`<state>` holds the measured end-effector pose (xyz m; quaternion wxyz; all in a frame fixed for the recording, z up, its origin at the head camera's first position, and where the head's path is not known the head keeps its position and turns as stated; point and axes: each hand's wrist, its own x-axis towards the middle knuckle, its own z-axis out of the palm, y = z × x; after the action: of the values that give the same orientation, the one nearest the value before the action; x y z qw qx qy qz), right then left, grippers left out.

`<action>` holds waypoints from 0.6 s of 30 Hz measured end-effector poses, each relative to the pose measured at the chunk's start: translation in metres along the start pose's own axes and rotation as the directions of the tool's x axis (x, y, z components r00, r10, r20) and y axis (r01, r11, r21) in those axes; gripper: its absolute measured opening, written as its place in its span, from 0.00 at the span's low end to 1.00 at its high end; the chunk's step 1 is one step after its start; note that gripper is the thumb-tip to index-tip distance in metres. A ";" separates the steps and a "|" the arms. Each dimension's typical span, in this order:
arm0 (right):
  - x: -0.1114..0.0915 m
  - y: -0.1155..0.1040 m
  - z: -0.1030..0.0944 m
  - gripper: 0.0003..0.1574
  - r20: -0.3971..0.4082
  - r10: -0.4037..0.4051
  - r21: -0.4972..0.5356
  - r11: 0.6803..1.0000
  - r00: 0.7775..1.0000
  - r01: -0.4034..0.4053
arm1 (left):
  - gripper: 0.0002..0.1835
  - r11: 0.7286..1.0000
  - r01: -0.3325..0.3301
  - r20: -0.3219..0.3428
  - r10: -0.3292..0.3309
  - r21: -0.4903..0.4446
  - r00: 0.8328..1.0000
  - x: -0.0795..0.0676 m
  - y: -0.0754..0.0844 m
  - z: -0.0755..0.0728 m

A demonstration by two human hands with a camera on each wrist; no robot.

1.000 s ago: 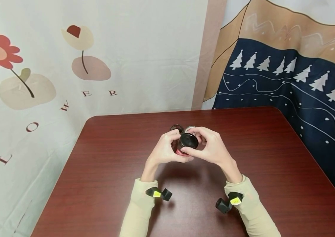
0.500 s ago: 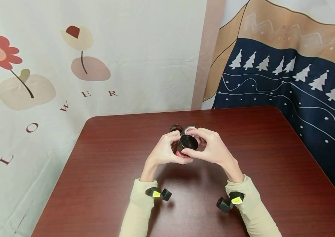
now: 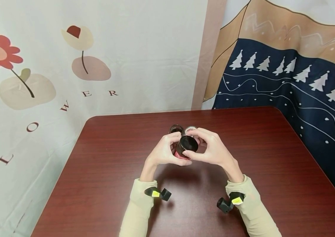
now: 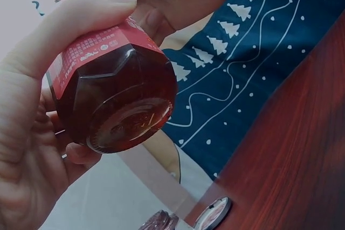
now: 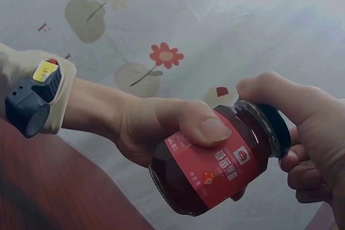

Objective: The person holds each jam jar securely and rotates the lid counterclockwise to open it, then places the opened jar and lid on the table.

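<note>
Raised over the table, a glass jam jar [image 5: 215,160] with dark red contents and a red label is gripped round its body by my left hand [image 3: 165,149]. The jar tilts, and the left wrist view shows its base [image 4: 129,127]. My right hand [image 3: 210,146] pinches the black lid [image 3: 189,143] at the jar's mouth, thumb on the near side and fingers on the far side. In the right wrist view the lid [image 5: 277,127] sits at the jar's neck, partly covered by the right fingers.
Just beyond the hands stand an open glass jar [image 3: 176,128] and a loose lid [image 3: 190,128] with its pale inside facing up, both partly hidden by the fingers. The dark red wooden table [image 3: 120,184] ends at the printed curtains behind it.
The jar and its black lid have come slightly nearer to me, and a bit more of the red label shows. Both hands keep their hold.
</note>
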<state>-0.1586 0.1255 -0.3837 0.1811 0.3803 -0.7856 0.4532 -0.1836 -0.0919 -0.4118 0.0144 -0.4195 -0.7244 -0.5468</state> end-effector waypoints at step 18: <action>0.000 0.003 -0.001 0.30 -0.007 -0.025 0.027 0.999 1.000 0.025 | 0.30 1.000 -0.024 0.036 0.024 0.001 0.999 -0.002 -0.002 -0.001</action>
<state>-0.1608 0.1274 -0.3853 0.1843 0.3908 -0.7741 0.4627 -0.1847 -0.0938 -0.4140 0.0082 -0.4380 -0.7198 -0.5385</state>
